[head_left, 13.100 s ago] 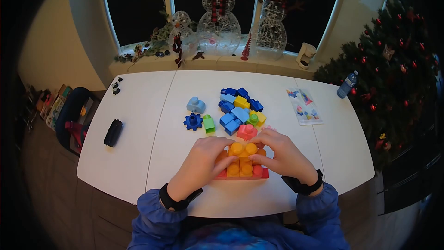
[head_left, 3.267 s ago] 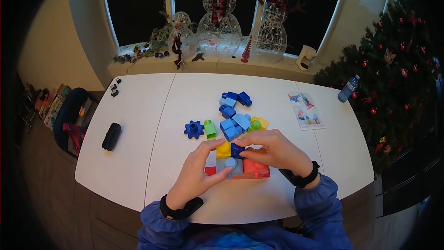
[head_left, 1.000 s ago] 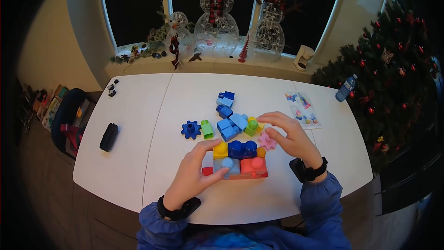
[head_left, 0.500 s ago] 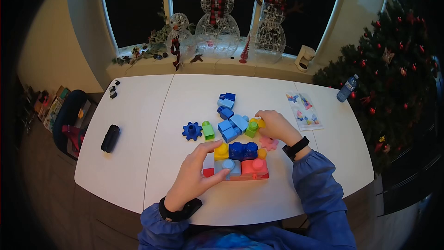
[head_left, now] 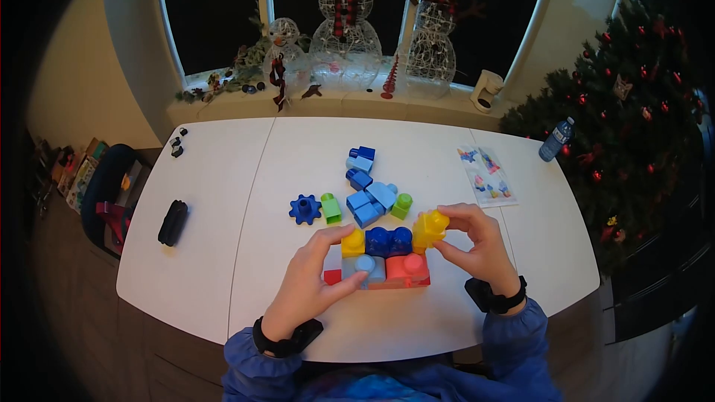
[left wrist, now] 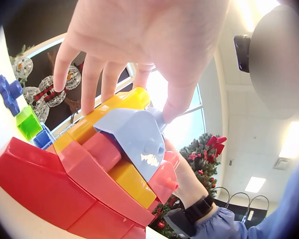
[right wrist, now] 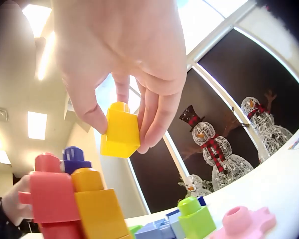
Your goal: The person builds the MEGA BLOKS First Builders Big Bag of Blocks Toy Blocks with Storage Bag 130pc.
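In the head view the left hand (head_left: 309,277) grips the block stack (head_left: 408,268) on the bench (head_left: 190,283) with fingers wide apart, the left wrist view shows its thumb touching a light blue block (left wrist: 134,134), and in the right wrist view the right hand's (right wrist: 124,59) slightly parted fingers pinch a yellow block (right wrist: 120,132) clear of an orange block (right wrist: 102,211)

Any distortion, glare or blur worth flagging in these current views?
Head view: the table edges bow, corners go black. Left wrist view: ceiling lights blow out, blurred oval at upper right. Right wrist view: the same glare, blurred oval at upper left, but the held yellow block reads clearly.
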`<state>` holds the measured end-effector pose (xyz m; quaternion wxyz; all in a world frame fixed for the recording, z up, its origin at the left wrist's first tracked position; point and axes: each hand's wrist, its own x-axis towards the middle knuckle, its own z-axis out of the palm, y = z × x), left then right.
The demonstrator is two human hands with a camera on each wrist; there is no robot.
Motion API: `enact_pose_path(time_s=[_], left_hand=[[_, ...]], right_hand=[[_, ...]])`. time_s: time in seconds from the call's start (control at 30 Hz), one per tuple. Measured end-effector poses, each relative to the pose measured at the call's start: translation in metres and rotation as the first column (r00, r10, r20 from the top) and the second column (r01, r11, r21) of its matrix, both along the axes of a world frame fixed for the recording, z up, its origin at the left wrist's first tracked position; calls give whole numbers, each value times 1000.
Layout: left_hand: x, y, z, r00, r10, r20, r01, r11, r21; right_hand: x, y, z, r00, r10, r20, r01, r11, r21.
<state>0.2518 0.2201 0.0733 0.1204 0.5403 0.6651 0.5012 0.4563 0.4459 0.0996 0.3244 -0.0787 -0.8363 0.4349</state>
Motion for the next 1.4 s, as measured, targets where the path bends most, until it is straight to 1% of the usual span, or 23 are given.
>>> enact_pose_path(time_s=[0.1, 0.13, 0.23, 0.33, 0.53, 0.63, 0.73, 0.83, 0.93, 1.03, 1.13, 1.2, 1.23, 1.33, 1.4], left_hand=[[0, 0, 0, 1000, 2, -1, -2, 1000, 2], [0, 0, 0, 1000, 3, -1, -3, 1000, 0], [0, 0, -1, 1000, 3, -4, -3, 1000, 10], [0, 0, 0, 1000, 1, 8, 0, 1000, -5], [0, -1, 0, 1000, -2, 16, 2, 1000, -7], [0, -1, 1, 1000, -7, 30, 7, 1000, -8], [1, -2, 7, 1000, -24, -10, 24, 1000, -15], [-20, -2, 15, 991, -135, -22, 134, 989, -57], [-47, 15, 5, 995, 44, 93, -40, 998, -53], [-88, 39, -12, 967, 165, -194, -204, 959, -198], [-110, 64, -30, 896, 115, -428, -281, 894, -348], [-121, 77, -42, 871, 33, -490, -260, 877, -403], [-124, 81, -41, 856, -10, -517, -250, 867, -430], [-127, 92, -37, 868, -96, -486, -212, 815, -539], [-124, 95, -32, 882, -129, -454, -183, 794, -580]], right_hand=[[0, -7, -5, 997, -2, 71, -14, 973, 231], [-1, -11, -8, 997, -29, 66, 15, 978, 210], [2, -10, -17, 998, -41, 42, 29, 970, 240], [2, -13, -19, 998, -47, 35, 40, 983, 179], [1, -21, -16, 996, -90, 26, 83, 975, 206], [2, -27, -13, 991, -129, 44, 113, 957, 268], [1, -33, -2, 992, -127, 17, 115, 939, 325], [-2, -29, -17, 989, -148, -19, 145, 917, 372], [0, -33, -18, 988, -156, 15, 145, 946, 288], [0, -34, -16, 986, -163, 18, 150, 942, 301], [-1, -34, -16, 987, -162, 17, 150, 941, 303], [-1, -34, -18, 986, -169, 13, 157, 941, 300], [-1, -34, -18, 985, -173, 11, 162, 941, 299], [-1, -33, -20, 987, -162, 2, 154, 941, 300], [-1, -33, -20, 986, -164, -2, 156, 938, 311]])
